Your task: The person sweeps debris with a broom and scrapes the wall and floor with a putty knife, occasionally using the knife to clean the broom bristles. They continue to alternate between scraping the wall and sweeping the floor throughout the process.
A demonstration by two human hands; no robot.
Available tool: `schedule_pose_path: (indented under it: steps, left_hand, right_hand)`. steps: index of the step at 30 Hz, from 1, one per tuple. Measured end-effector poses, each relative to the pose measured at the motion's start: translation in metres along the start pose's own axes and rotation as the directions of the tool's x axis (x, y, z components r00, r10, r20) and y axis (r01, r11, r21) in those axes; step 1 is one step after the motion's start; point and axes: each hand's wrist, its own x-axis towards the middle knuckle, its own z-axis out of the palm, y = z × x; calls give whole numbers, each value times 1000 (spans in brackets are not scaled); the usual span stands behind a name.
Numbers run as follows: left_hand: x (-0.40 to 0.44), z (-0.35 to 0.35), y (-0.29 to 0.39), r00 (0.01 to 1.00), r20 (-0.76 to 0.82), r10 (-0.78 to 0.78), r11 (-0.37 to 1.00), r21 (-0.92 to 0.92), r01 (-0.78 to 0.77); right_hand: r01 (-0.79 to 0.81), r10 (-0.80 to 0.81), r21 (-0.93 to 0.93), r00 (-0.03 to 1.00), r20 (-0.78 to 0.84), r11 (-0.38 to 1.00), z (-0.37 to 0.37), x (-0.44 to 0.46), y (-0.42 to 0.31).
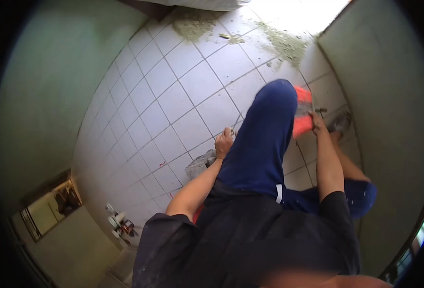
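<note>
My left hand (224,143) is low over the tiled floor beside my raised knee. Its fingers are closed, and a small pale bit shows at the fingertips, too small to name. Behind that wrist lies a grey, box-shaped block (198,164). My right hand (317,123) grips the edge of an orange-red tray-like piece (302,126) with a grey band across its middle. My knee partly hides this piece. A short dark handle-like end (320,110) sticks out just beyond the right fingers.
Sandy, greenish-grey powder (288,45) is spread on the white tiles (188,81), with another pile (193,28) farther left. Green walls (389,96) stand close on both sides. Metal and copper-coloured items (122,225) lie at lower left.
</note>
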Motion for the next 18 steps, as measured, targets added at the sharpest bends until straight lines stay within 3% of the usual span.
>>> schedule_pose_path:
  steps: [1,2,6,9,13,15,16,18]
  left_hand:
    - [-14,-3,-2,997,57,-49,998,36,47]
    - [-13,-9,0,998,67,0,998,-60,4]
    - [-18,-10,-1,998,63,12,999,-45,-9]
    - [-18,-14,1,997,72,-10,999,-32,12]
    - [-15,-20,-3,993,84,-78,996,-32,81]
    - [-10,-30,-11,988,68,-136,989,-48,139]
    - [-5,-38,-20,984,25,-178,981,-69,180]
    - [5,-60,-42,955,-124,-270,959,-120,255]
  right_hand:
    - [-20,19,-23,998,-66,1000,-1,-9,7]
    - [-22,15,-52,991,-129,998,5,-9,-7]
    - [190,-180,36,965,-191,981,40,-49,-21]
    - [339,-318,26,905,-281,941,38,-15,-12]
    - [292,-236,196,934,-266,936,70,-53,-27]
    - [320,-211,491,941,-265,811,73,-65,-25]
    - [396,-248,427,899,-362,813,71,-53,-25]
    - [407,-247,435,893,-377,803,85,-78,-37]
